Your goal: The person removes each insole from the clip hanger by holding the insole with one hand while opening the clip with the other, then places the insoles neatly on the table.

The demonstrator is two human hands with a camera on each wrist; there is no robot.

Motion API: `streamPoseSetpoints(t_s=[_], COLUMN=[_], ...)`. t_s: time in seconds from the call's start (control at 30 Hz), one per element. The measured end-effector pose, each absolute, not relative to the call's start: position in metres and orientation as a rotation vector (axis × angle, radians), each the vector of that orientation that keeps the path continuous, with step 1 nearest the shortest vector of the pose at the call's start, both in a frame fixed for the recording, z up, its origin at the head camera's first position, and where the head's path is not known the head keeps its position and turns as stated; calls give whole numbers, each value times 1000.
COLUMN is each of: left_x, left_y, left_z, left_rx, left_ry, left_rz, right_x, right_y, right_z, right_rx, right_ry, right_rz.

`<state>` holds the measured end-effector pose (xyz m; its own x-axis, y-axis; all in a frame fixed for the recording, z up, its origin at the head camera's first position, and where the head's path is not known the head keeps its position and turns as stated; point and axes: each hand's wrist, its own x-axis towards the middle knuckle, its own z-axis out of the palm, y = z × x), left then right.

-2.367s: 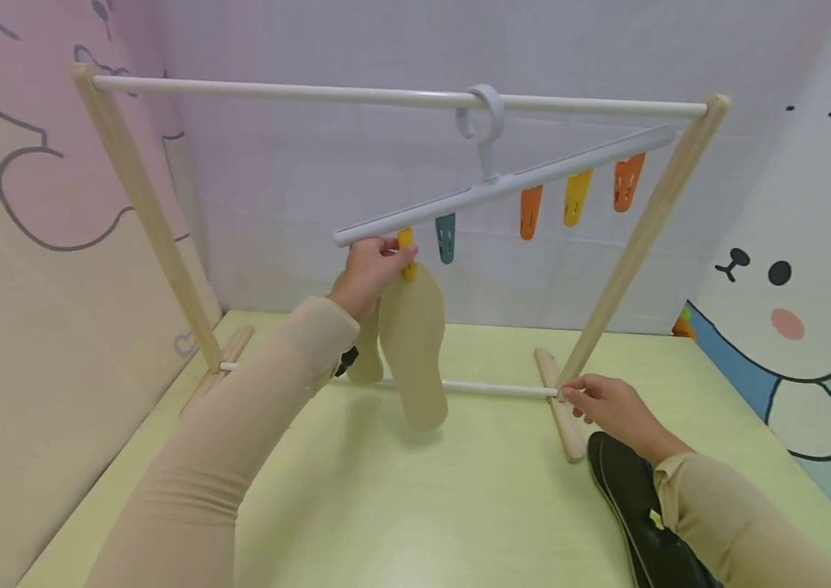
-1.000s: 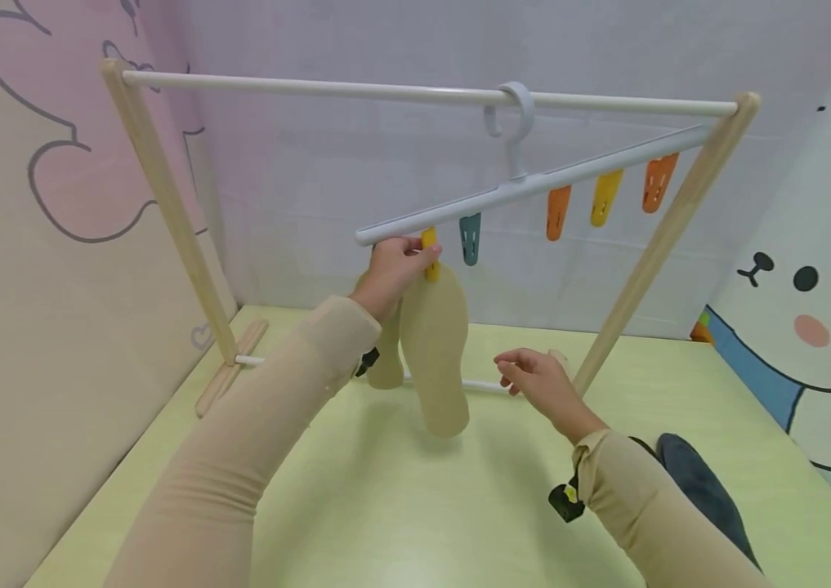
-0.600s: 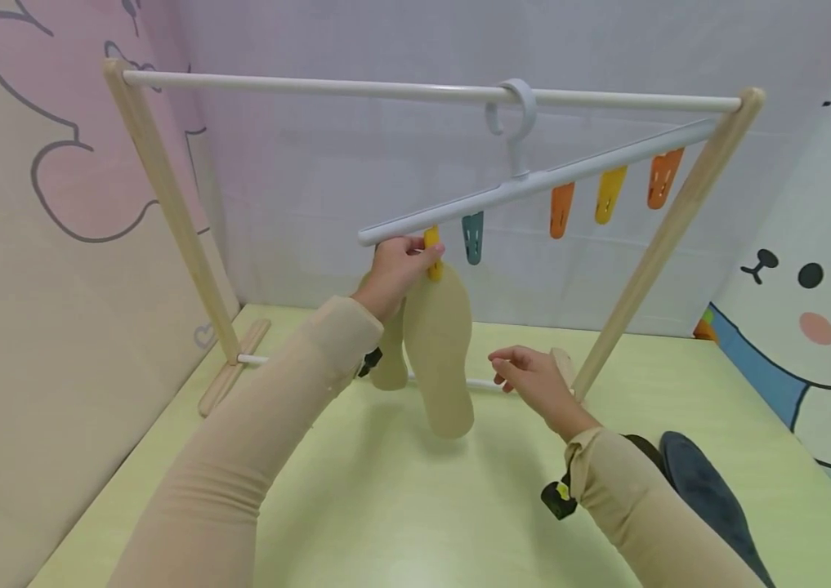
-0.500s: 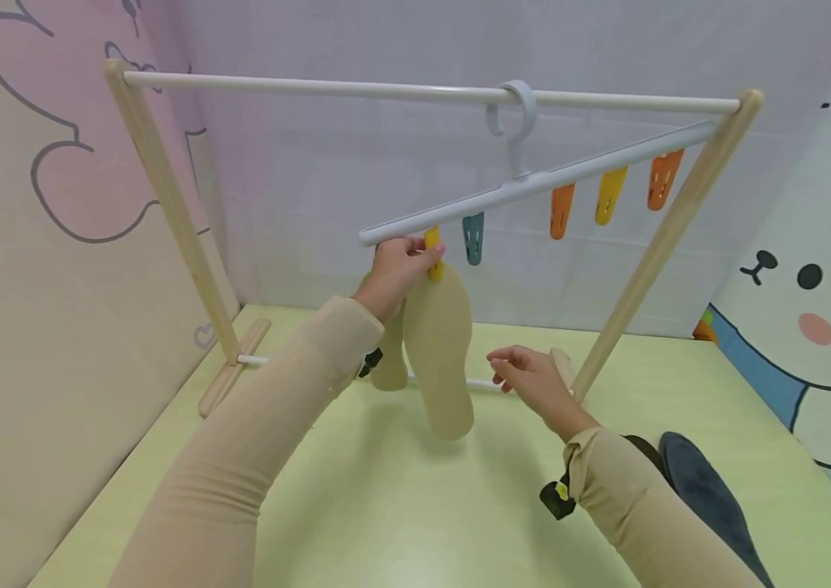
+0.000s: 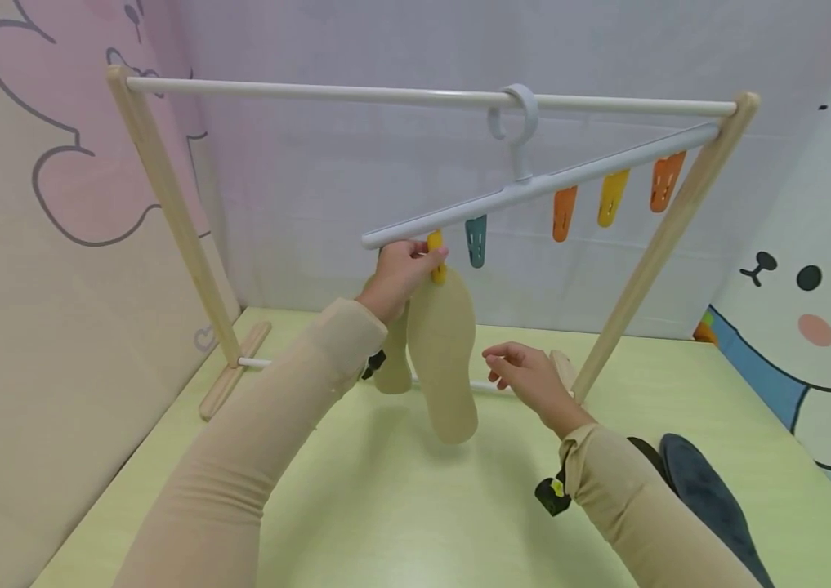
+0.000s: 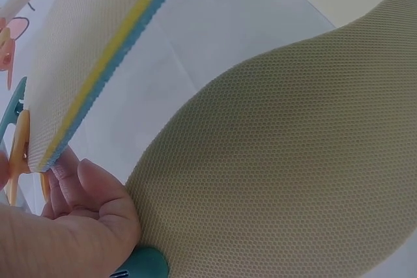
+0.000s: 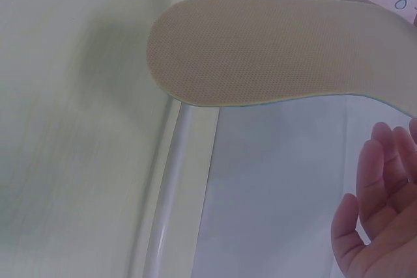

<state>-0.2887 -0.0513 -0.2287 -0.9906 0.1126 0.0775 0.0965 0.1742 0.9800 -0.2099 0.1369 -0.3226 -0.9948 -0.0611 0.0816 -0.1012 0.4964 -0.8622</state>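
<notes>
My left hand [image 5: 402, 278] pinches a yellow clip [image 5: 437, 257] under the low left end of a white hanger [image 5: 533, 189]. Below that clip hangs a beige insole [image 5: 443, 351], toe end up, with a yellow and blue edge in the left wrist view. A second insole [image 6: 280, 154] hangs beside it from a green clip [image 6: 146, 264], partly hidden behind my left hand in the head view. My right hand [image 5: 529, 377] holds nothing, its fingers loosely bent just right of the front insole.
The hanger hooks over the white top rod [image 5: 312, 91] of a wooden rack [image 5: 650, 253] and tilts up to the right. A teal clip [image 5: 475, 242], two orange clips and another yellow clip hang along it. A dark shoe [image 5: 709, 498] lies on the yellow-green table [image 5: 400, 523] at right.
My right hand has moved left, from the foot of the rack's right post to beside the front insole. My left hand keeps its pinch on the yellow clip; the view has shifted slightly.
</notes>
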Motion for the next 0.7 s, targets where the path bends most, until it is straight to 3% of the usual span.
streamPoseSetpoints(t_s=[0.7], left_x=[-285], left_y=[-53], left_z=[-229], left_rx=[207], left_ry=[2427], left_rz=[1949], right_x=[-223], right_y=[119], right_z=[-318], right_rx=[207], right_ry=[-2689], right_rz=[1524])
